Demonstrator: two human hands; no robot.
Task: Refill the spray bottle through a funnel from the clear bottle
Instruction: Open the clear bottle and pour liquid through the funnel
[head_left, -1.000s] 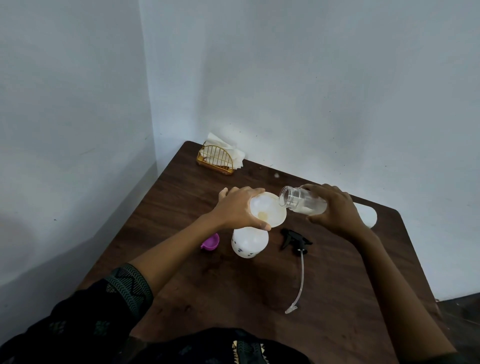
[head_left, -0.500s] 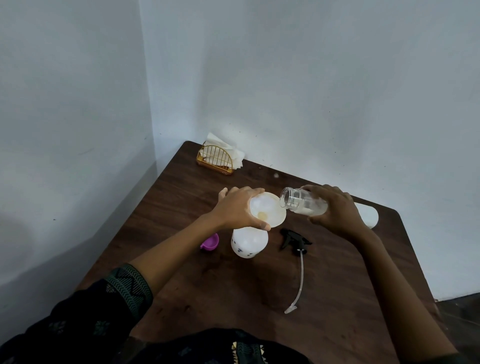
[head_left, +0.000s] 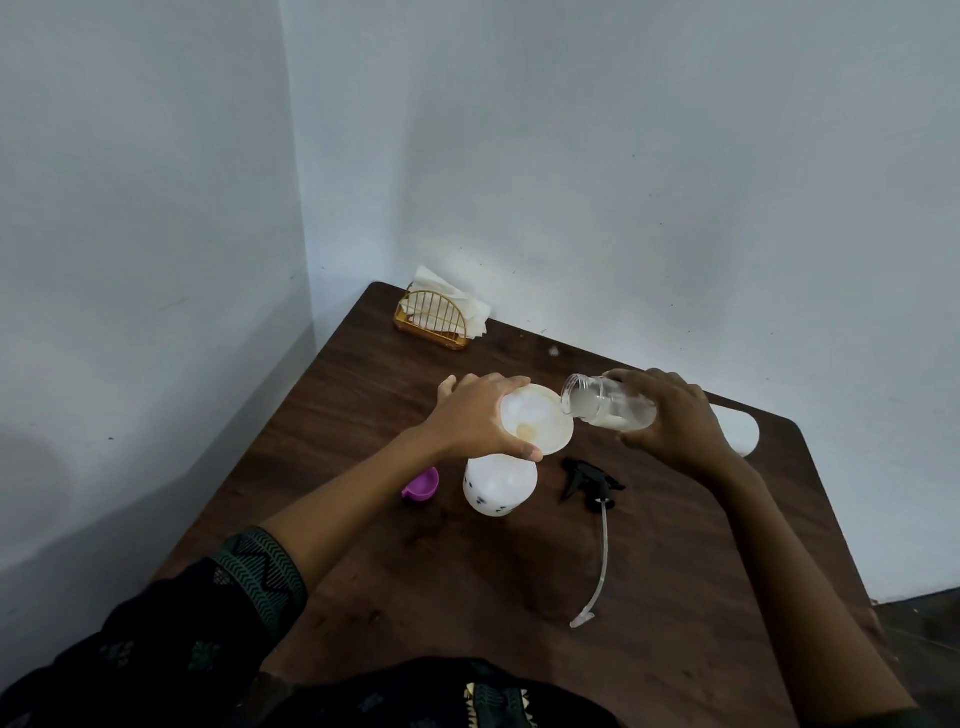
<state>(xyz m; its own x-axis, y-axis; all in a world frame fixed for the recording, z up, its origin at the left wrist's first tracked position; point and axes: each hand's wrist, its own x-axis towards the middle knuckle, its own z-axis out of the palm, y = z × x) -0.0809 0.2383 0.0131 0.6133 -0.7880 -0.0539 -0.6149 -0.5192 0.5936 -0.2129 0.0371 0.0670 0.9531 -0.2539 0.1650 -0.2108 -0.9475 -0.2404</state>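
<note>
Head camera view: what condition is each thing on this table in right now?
Spray bottle: upright, uncapped, funnel in neck.
Funnel: steadied by left hand.
Clear bottle: tipped to the funnel rim, gripped by right hand.
Trigger sprayer: off, lying on table.
Purple cap: off, lying open.

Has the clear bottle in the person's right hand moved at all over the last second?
Barely. The clear plastic bottle stays tilted over the white funnel, its mouth edging slightly lower toward the funnel's rim, judged against the black spray head lying on the table.
</note>
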